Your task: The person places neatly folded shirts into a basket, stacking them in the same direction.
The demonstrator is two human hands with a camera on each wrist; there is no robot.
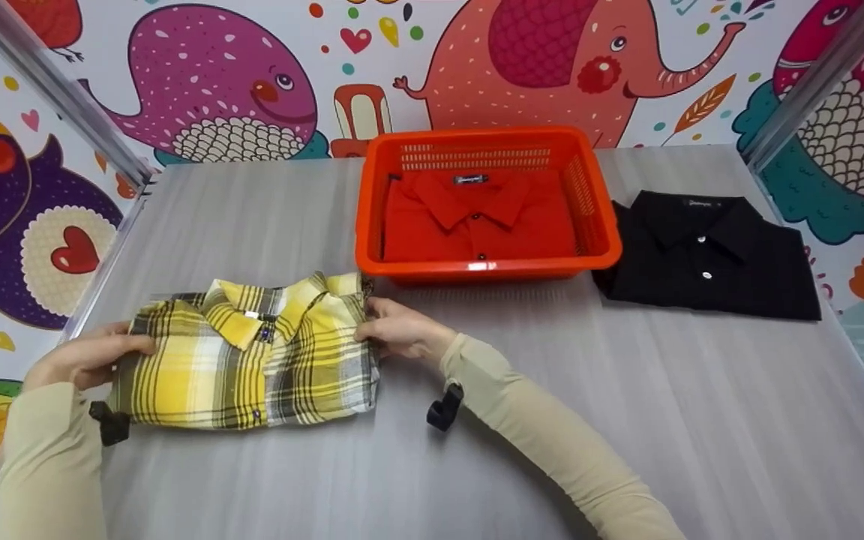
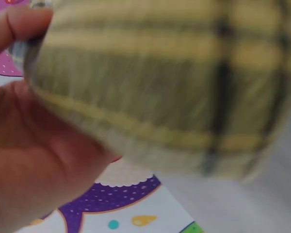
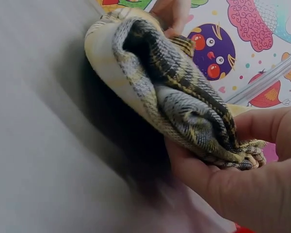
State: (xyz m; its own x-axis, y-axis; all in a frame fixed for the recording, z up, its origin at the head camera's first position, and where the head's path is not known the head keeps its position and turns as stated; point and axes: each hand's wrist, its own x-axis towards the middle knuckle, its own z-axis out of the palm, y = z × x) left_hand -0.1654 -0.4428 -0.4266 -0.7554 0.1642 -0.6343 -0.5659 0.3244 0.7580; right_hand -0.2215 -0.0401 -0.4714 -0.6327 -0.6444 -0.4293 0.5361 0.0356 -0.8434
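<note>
A folded yellow, white and black plaid shirt (image 1: 252,360) is held between both hands at the left of the table, collar toward the back. My left hand (image 1: 91,356) grips its left edge, thumb on top. On the opposite edge my right hand (image 1: 406,330) pinches the folded layers. In the right wrist view the shirt (image 3: 160,87) shows its rolled side layers and hangs above the table with a shadow beneath. The left wrist view shows the shirt (image 2: 150,87) blurred, with the left hand (image 2: 39,155) around its edge.
An orange plastic basket (image 1: 488,268) stands at the back middle with a folded red shirt (image 1: 432,225) inside. To its right a folded black shirt (image 1: 709,262) lies on the grey table (image 1: 477,465). Metal posts (image 1: 807,90) and cartoon-printed walls border the table.
</note>
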